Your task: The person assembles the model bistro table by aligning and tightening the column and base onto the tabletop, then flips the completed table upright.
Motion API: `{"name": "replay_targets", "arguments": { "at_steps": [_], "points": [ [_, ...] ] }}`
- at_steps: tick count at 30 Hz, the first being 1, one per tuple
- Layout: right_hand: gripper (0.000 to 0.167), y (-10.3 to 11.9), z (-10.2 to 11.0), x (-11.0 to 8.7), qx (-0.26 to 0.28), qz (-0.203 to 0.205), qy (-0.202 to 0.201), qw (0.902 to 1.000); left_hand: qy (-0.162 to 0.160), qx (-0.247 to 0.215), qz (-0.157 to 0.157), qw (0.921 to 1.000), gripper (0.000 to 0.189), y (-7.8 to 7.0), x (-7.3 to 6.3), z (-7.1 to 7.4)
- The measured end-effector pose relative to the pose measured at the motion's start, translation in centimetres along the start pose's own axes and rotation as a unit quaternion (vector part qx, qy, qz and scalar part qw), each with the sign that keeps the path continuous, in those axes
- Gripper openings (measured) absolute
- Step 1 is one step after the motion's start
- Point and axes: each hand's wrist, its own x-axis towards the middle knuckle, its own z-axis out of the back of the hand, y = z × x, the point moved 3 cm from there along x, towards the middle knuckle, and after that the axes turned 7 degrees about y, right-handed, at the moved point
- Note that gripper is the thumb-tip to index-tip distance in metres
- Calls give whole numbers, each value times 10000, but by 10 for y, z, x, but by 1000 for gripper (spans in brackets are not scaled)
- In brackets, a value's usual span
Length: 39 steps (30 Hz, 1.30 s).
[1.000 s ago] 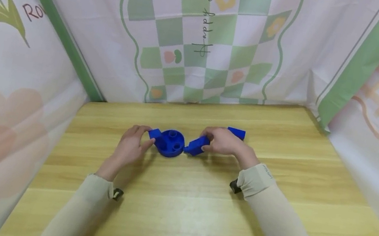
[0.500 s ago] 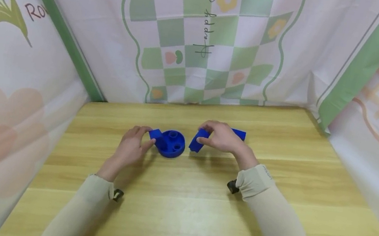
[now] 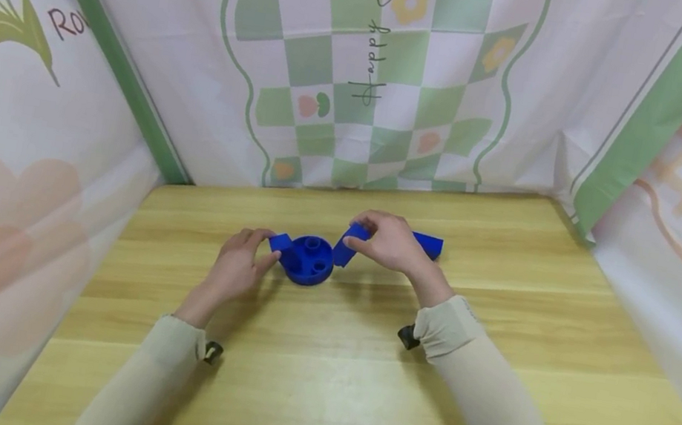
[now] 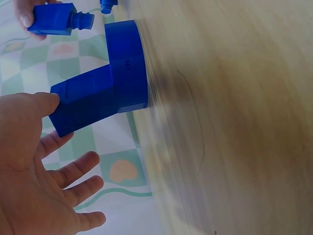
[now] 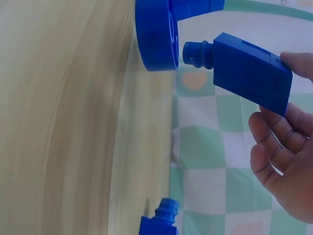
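Note:
A round blue base (image 3: 306,280) with peg holes lies on the table; one slanted blue block (image 3: 280,242) stands in its left side. My left hand (image 3: 234,264) pinches the top of that block between thumb and forefinger, other fingers spread in the left wrist view. Just right of the base, my right hand (image 3: 391,243) pinches a second blue block (image 3: 349,245) by its upper end. In the right wrist view this block's ribbed peg (image 5: 198,54) points at the base, apart from it. A third blue block (image 3: 432,246) lies behind my right hand, partly hidden.
The wooden table (image 3: 313,381) stretches in front of both hands. A printed cloth (image 3: 374,98) hangs along its back edge, with more cloth at the left and right sides. Dark wrist-worn pieces show under both cuffs.
My right hand has lifted its block from low beside the base, tilted it more upright, and brought it back left toward the base. My left hand and the base stay put.

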Motion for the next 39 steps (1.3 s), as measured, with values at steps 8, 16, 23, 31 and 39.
{"name": "replay_targets", "arguments": {
  "at_steps": [8,16,23,31,39],
  "points": [
    [47,12,-8,7,1,-18,43,10000,-92,52,-81,9999,51,1,0,-1],
    [47,20,-19,18,-233,50,72,9997,-28,58,-7,10000,51,5,2,-4],
    [45,25,-26,25,-512,33,137,9986,-54,66,14,10000,51,2,2,-2],
    [47,29,-37,33,-910,90,195,9956,-13,-13,76,10000,51,2,2,-1],
    [54,33,-39,32,-1520,340,414,9869,-109,38,-42,9999,50,3,2,-1]
  ]
}}
